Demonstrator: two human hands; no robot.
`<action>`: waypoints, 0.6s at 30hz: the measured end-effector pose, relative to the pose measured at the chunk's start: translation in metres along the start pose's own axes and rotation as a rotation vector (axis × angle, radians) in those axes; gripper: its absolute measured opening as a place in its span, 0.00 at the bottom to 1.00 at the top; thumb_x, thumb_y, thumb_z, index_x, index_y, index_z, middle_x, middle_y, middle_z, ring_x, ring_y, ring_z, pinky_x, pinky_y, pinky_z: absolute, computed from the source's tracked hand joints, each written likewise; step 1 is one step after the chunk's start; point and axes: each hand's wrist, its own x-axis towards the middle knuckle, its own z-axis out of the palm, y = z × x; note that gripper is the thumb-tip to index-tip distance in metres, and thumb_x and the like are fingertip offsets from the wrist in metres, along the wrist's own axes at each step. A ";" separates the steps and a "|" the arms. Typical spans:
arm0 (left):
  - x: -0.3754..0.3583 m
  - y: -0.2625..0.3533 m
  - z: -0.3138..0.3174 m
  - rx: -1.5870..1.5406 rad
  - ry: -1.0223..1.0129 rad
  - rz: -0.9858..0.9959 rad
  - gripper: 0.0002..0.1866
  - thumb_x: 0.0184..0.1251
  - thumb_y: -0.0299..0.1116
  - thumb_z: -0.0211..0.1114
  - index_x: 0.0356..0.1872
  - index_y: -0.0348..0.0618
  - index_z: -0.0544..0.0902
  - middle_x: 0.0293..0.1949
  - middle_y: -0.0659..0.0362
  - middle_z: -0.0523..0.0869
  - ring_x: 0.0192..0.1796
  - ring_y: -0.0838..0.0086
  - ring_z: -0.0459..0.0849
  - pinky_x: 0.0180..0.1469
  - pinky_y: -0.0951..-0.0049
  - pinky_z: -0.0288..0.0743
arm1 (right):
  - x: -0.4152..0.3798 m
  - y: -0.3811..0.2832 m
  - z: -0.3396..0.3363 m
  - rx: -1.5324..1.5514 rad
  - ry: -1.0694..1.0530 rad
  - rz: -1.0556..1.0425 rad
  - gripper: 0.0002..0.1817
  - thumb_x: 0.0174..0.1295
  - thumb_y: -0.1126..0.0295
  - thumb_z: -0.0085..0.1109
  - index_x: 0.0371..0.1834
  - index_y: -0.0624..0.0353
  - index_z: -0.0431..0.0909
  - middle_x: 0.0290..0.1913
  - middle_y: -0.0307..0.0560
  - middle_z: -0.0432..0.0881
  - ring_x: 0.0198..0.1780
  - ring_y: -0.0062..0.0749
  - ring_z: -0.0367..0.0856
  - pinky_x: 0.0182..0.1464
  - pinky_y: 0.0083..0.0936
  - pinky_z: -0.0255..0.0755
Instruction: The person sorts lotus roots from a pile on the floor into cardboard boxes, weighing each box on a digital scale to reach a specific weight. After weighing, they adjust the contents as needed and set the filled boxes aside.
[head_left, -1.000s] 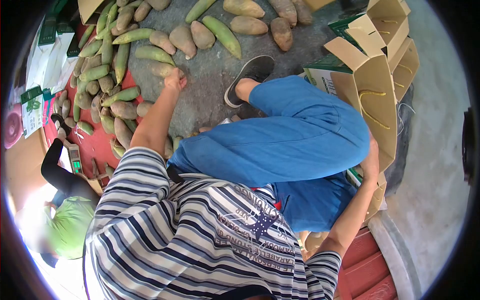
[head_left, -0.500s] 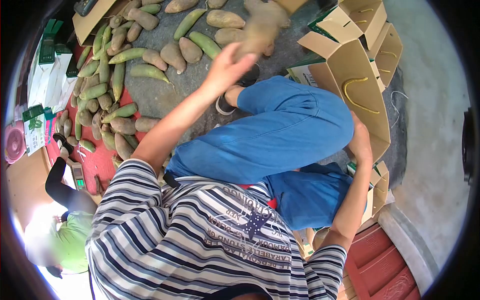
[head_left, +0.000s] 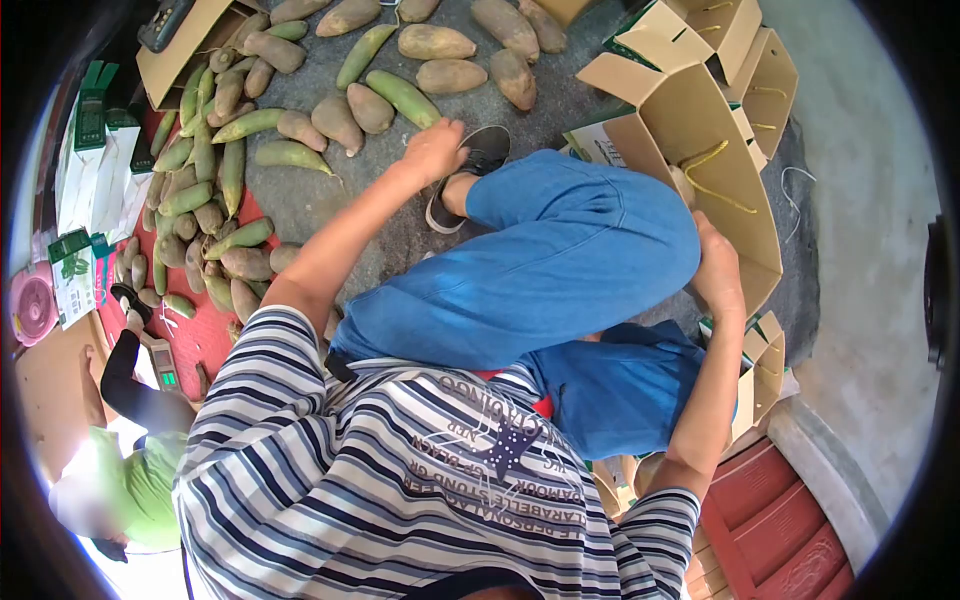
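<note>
My left hand is above the dark floor covering beside my black shoe, its fingers curled in with nothing visible in them. Nearest to it lies the tip of a long green radish. Brown, dusty tubers that look like sweet potatoes are spread around, one of them a brown tuber beyond the shoe. My right hand is beside my bent knee at the side of an open cardboard box with a yellow cord handle; its fingers are mostly hidden. Something pale brown shows inside that box near the knee.
A pile of green radishes and brown tubers covers the left side, partly on a red mat. More open cartons stand at right. At lower left another person is beside a digital scale. White-green boxes stand behind.
My left hand has drawn back toward me and its fingers have curled. A blurred brown thing beyond it is gone from there; a tuber now lies still nearby. My right hand has hardly moved.
</note>
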 end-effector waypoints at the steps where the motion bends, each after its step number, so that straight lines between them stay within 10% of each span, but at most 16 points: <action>1: 0.000 -0.013 0.013 0.131 -0.010 0.008 0.17 0.59 0.37 0.62 0.46 0.38 0.78 0.49 0.45 0.77 0.53 0.51 0.77 0.51 0.54 0.72 | -0.001 -0.001 0.000 -0.001 -0.001 -0.007 0.12 0.58 0.75 0.54 0.47 0.57 0.71 0.41 0.61 0.80 0.47 0.56 0.77 0.46 0.46 0.70; 10: 0.040 -0.055 0.064 0.920 -0.353 0.213 0.24 0.60 0.40 0.61 0.59 0.49 0.78 0.73 0.52 0.56 0.74 0.57 0.52 0.70 0.48 0.47 | -0.001 -0.006 -0.006 -0.019 -0.031 0.027 0.12 0.60 0.73 0.54 0.47 0.57 0.71 0.44 0.59 0.79 0.48 0.56 0.77 0.46 0.45 0.71; 18: 0.068 -0.077 0.069 1.128 -0.509 0.415 0.28 0.49 0.47 0.70 0.55 0.53 0.82 0.67 0.60 0.66 0.71 0.59 0.57 0.65 0.52 0.54 | -0.005 -0.017 -0.010 -0.015 -0.026 0.041 0.12 0.60 0.73 0.54 0.47 0.56 0.72 0.44 0.59 0.80 0.48 0.56 0.77 0.47 0.45 0.71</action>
